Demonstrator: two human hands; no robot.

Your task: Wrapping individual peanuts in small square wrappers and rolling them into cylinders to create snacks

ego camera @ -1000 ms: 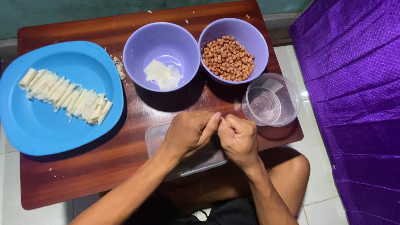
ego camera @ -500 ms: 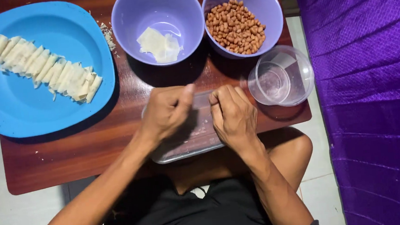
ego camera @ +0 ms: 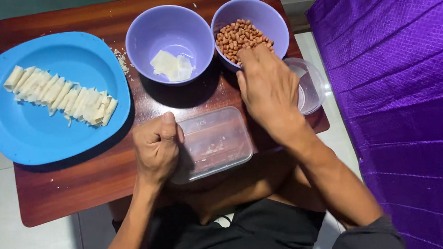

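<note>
Right hand (ego camera: 268, 86) reached into the peanut bowl (ego camera: 271, 15), fingertips hidden, grip unclear. Left hand (ego camera: 156, 148) was fisted beside the clear lid (ego camera: 217, 140).

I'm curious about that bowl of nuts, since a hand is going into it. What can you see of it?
The bowl of peanuts is a round, lilac bowl that looks like plastic, standing upright at the far right of the wooden table. It holds reddish-brown peanuts, roughly half full. The right hand reaches over its near rim, fingertips among the nuts. It stands close beside a matching bowl; whether they touch is unclear.
</note>
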